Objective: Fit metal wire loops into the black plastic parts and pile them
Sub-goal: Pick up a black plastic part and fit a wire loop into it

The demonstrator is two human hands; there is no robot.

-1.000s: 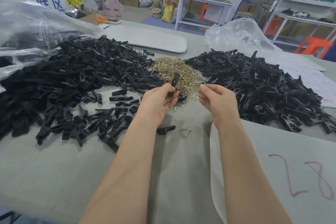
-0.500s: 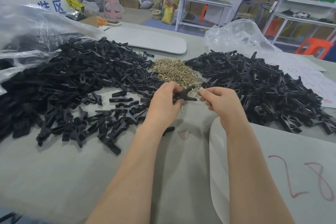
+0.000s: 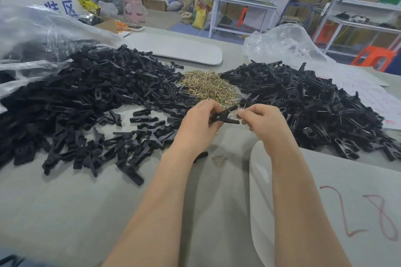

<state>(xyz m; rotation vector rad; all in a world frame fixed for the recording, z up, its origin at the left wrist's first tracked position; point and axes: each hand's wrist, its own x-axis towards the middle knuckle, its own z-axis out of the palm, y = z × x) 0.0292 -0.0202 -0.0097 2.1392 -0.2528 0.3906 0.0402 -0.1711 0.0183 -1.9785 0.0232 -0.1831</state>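
What changed: a second ago the black part stood upright in the left hand, with a gap to the right hand. Now it's tipped over sideways and the hands are much closer together.
Left hand: fingers curled round the fat end of the black part, gripping it just above the worktop.
Right hand: thumb and fingertips pinch a wire loop. It's tiny and only a sliver of it shows.
Part vs hands: it sits between the two hands, with its thin ends pointing to 3 o'clock, right at the right hand's fingertips. Can't tell if the loop is actually touching the part.
Wire heap: the brassy heap of wire loops lies at 12 o'clock from the hands, just beyond them.
Black piles: the big left pile is at 9 to 10 o'clock and the right pile at 2 to 3 o'clock, with the heap wedged between them.
Bags: the clear plastic bag at 10 o'clock has dark parts inside and spills into the left pile. The crumpled bag sits at 1 o'clock behind the right pile, and I can't make out what's in it.
Strays: one loose loop lies on the worktop at 6 o'clock from the hands, between the forearms. A lone black piece is just beside it, partly under the left forearm.
Sheet: a white sheet with a red "28" lies under the right forearm.
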